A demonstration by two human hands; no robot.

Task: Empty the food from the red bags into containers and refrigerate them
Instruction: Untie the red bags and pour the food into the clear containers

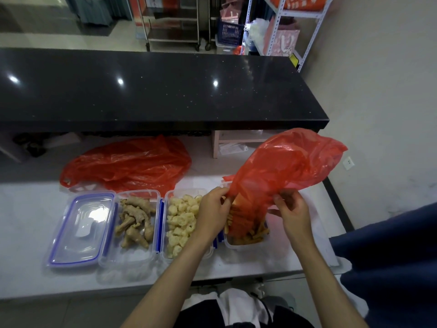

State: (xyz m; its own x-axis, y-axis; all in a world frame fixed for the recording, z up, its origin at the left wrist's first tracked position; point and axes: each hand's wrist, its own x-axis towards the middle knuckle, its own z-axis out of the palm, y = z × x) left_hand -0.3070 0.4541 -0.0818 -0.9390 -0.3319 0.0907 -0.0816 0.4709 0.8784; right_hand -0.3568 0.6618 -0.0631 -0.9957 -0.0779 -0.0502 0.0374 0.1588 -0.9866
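Red plastic bag (283,166), pinched by left hand (214,210) and right hand (294,213), tips fried strips into the rightmost container (246,242); filled containers (134,223), a lid (80,228) and another red bag (132,163) crowd the white table (28,233).

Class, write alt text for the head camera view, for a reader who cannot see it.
Both hands, left hand and right hand, hold an upturned red bag, tipping orange-brown sticks into a clear container on a white counter. Two more filled containers, a lid and another red bag lie to the left.
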